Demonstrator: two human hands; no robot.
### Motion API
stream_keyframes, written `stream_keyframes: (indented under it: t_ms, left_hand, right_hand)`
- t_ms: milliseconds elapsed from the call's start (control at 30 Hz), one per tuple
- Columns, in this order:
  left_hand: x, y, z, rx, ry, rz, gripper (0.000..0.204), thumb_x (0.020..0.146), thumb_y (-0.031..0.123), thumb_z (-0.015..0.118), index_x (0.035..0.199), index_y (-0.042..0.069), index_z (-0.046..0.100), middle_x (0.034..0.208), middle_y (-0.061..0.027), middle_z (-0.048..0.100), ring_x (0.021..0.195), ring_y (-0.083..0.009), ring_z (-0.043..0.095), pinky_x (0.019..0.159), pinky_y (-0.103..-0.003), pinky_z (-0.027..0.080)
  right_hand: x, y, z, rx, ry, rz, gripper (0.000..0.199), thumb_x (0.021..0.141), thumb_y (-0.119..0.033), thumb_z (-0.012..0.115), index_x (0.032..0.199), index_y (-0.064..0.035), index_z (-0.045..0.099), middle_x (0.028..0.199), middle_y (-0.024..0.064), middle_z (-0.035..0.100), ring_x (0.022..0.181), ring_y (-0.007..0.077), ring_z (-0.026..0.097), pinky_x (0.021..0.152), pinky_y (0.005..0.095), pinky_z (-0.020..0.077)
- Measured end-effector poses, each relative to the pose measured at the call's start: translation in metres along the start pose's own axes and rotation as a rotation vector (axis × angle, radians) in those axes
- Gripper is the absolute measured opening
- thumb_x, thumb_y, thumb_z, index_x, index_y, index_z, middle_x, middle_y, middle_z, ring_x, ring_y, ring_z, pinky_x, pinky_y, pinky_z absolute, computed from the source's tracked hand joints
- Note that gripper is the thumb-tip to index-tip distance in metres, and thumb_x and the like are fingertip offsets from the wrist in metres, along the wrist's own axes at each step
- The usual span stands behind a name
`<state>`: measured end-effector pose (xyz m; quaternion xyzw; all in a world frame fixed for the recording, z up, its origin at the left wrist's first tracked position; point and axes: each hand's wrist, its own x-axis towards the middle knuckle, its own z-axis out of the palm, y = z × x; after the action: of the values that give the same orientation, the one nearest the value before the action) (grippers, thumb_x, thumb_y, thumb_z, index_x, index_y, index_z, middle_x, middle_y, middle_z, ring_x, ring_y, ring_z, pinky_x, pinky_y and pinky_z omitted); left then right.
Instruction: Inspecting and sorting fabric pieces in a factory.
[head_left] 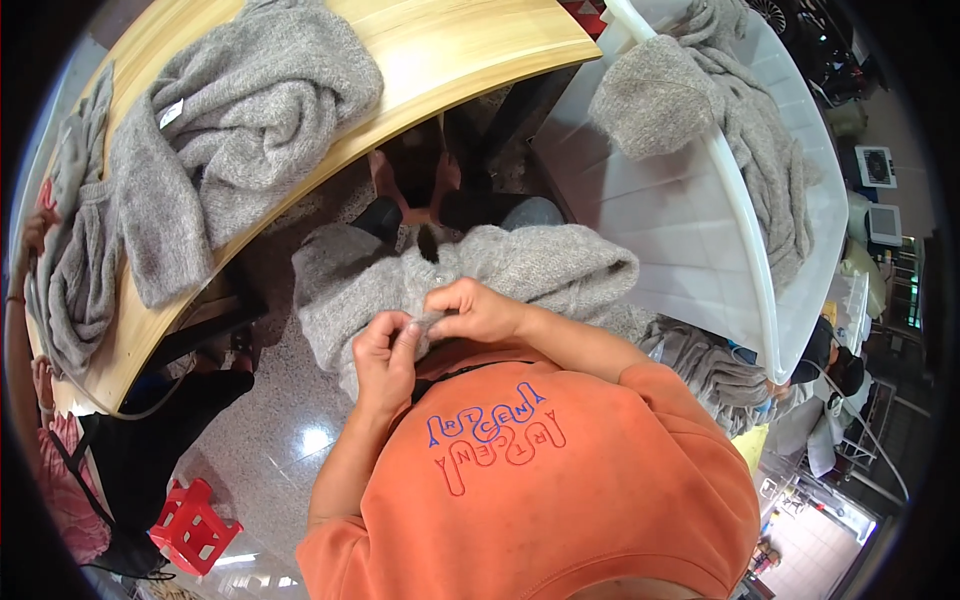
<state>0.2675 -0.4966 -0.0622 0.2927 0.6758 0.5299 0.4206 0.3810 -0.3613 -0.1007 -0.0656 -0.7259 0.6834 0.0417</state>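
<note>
A fuzzy grey knit sweater (560, 262) lies bunched across my lap, with one folded part reaching out to the right. My left hand (385, 355) pinches its near edge between thumb and fingers. Close beside it, almost touching, my right hand (474, 310) is closed on the same edge. The fingertips meet near a small shiny spot on the knit, too small to make out. Whether a small tool or thread is between the fingers cannot be seen.
A wooden table (470, 35) at the far left bears another grey sweater (270, 110). A white plastic bin (640, 210) with grey knitwear (655, 95) over its rim stands right. A red stool (195, 527) is at lower left, near another person's arm (32, 240). More knitwear (700, 360) lies beside me.
</note>
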Motion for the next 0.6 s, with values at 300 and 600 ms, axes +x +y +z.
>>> stream_keyframes:
  t_ms: [300, 600]
  left_hand:
    - [-0.001, -0.01, 0.008, -0.129, 0.108, -0.146, 0.007, 0.081, 0.003, 0.052, 0.074, 0.002, 0.052, 0.063, 0.005, 0.046, 0.057, -0.0031, 0.038, 0.05, -0.018, 0.032]
    - [0.004, -0.008, 0.006, -0.206, 0.058, -0.217, 0.006, 0.081, 0.005, 0.055, 0.075, 0.001, 0.054, 0.062, 0.0043, 0.048, 0.057, -0.0023, 0.04, 0.048, -0.017, 0.033]
  right_hand:
    - [-0.001, -0.003, 0.001, 0.289, 0.078, 0.193, 0.004, 0.074, -0.004, 0.059, 0.075, 0.0002, 0.058, 0.062, -0.0026, 0.051, 0.058, 0.0027, 0.044, 0.051, 0.0202, 0.0353]
    - [-0.003, 0.002, 0.007, 0.515, 0.264, 0.256, 0.005, 0.071, -0.005, 0.058, 0.069, -0.001, 0.058, 0.055, -0.0017, 0.048, 0.055, 0.0025, 0.041, 0.047, 0.0205, 0.0329]
